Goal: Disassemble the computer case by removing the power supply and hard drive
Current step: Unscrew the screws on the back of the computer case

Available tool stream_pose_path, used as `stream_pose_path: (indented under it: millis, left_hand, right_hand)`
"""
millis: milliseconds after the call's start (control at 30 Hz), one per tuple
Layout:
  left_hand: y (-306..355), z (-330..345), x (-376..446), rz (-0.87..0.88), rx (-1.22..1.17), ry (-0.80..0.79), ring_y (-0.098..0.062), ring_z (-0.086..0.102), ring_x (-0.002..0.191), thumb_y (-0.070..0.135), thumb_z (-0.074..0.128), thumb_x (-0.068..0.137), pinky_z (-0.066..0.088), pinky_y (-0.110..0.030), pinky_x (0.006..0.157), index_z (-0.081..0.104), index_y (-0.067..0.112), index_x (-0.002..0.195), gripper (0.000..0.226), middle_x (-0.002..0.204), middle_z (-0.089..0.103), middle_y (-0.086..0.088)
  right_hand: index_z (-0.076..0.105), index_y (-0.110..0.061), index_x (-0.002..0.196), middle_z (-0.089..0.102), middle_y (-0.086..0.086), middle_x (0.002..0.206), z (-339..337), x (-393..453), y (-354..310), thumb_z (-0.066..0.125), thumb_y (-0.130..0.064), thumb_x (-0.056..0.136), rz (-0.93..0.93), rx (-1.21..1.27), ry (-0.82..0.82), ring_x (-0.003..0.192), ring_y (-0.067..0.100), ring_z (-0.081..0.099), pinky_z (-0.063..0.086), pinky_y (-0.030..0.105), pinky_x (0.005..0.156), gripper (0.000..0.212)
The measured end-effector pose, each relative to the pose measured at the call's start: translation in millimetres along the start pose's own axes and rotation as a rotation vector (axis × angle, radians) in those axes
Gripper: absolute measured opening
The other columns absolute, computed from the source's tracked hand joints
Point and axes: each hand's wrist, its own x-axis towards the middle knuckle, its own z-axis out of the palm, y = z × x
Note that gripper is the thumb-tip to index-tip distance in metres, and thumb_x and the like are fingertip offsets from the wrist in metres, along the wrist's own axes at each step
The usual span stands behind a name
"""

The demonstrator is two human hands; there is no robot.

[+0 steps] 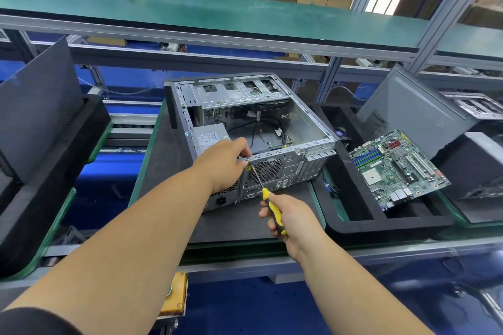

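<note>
An open metal computer case (307, 122) lies on its side on a dark mat, its rear panel facing me. The grey power supply (208, 138) sits in the case's near-left corner, its label up. My left hand (224, 163) grips the top rear edge of the case above the power supply. My right hand (288, 219) holds a yellow-and-black screwdriver (272, 207), whose tip meets the rear panel beside the fan grille (268, 170), just under my left fingers. Loose black cables (261, 128) lie inside the case. The drive cage (239, 91) is at the far end; no hard drive is clearly visible.
A green motherboard (397, 168) leans in a black foam tray (353, 223) to the right. Dark case panels stand at the left (40, 106) and right (413, 109). A green shelf (190, 8) runs overhead at the back. The bench's metal front edge (245, 264) lies below the mat.
</note>
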Motion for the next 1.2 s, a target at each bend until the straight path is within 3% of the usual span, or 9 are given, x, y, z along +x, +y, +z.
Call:
stream_pose_path:
  millis: [100, 233, 467, 667, 833, 1000, 1200]
  left_hand:
    - [-1.0, 0.4, 0.4, 0.0, -0.004, 0.004, -0.017, 0.051, 0.098, 0.027, 0.052, 0.098, 0.04, -0.031, 0.082, 0.052, 0.031, 0.111, 0.013, 0.113, 0.051, 0.001]
    - [-1.3, 0.2, 0.1, -0.002, -0.003, 0.002, -0.018, 0.052, 0.098, 0.028, 0.052, 0.098, 0.043, -0.034, 0.083, 0.052, 0.031, 0.11, 0.012, 0.113, 0.051, 0.001]
    - [-0.1, -0.1, -0.1, 0.007, -0.009, 0.013, -0.018, 0.052, 0.098, 0.027, 0.053, 0.098, 0.045, -0.034, 0.084, 0.053, 0.03, 0.11, 0.013, 0.113, 0.052, 0.0]
    - [-0.8, 0.5, 0.8, 0.004, -0.003, 0.013, -0.019, 0.053, 0.098, 0.027, 0.053, 0.098, 0.041, -0.032, 0.08, 0.053, 0.03, 0.111, 0.013, 0.114, 0.052, 0.0]
    - [-0.2, 0.6, 0.4, 0.008, -0.003, 0.016, -0.018, 0.053, 0.097, 0.027, 0.053, 0.098, 0.04, -0.031, 0.079, 0.053, 0.03, 0.11, 0.013, 0.113, 0.053, 0.0]
    - [-0.6, 0.3, -0.4, 0.009, -0.002, 0.014, -0.018, 0.052, 0.099, 0.027, 0.052, 0.098, 0.039, -0.031, 0.08, 0.052, 0.03, 0.111, 0.013, 0.114, 0.052, 0.001]
    - [0.3, -0.4, -0.9, -0.007, -0.005, 0.007, -0.017, 0.052, 0.099, 0.029, 0.052, 0.099, 0.04, -0.031, 0.081, 0.052, 0.032, 0.111, 0.013, 0.116, 0.052, 0.001]
  right_hand:
    - [0.059, -0.011, 0.094, 0.059, 0.004, 0.074, -2.9, 2.4, 4.5, 0.056, -0.022, 0.099, -0.11, -0.039, 0.004, 0.046, 0.01, 0.047, 0.038, 0.023, 0.046, 0.012]
    - [0.055, -0.011, 0.093, 0.054, 0.004, 0.07, -1.7, 4.6, 6.7, 0.064, -0.018, 0.094, -0.138, 0.018, -0.005, 0.044, 0.008, 0.043, 0.036, 0.022, 0.044, 0.01]
    - [0.067, -0.005, 0.09, 0.06, 0.003, 0.061, 2.3, 1.4, 2.9, 0.042, -0.026, 0.105, 0.034, 0.109, -0.051, 0.044, 0.01, 0.043, 0.033, 0.021, 0.047, 0.036]
    - [0.06, -0.011, 0.098, 0.06, 0.006, 0.081, -2.1, 6.6, 7.6, 0.059, -0.022, 0.097, -0.146, -0.034, 0.005, 0.047, 0.01, 0.05, 0.04, 0.022, 0.043, 0.011]
    - [0.059, -0.011, 0.094, 0.057, 0.006, 0.075, 1.1, 8.6, 8.9, 0.064, -0.021, 0.094, -0.133, -0.007, 0.003, 0.046, 0.009, 0.047, 0.037, 0.023, 0.044, 0.011]
    - [0.066, -0.004, 0.088, 0.06, 0.006, 0.067, 5.5, 3.2, 5.1, 0.044, -0.025, 0.104, 0.025, 0.104, -0.046, 0.048, 0.011, 0.047, 0.036, 0.022, 0.048, 0.035]
    - [0.06, -0.011, 0.086, 0.061, 0.005, 0.076, -2.5, 6.6, 7.4, 0.064, -0.027, 0.095, -0.189, -0.091, 0.038, 0.047, 0.011, 0.05, 0.039, 0.023, 0.045, 0.019]
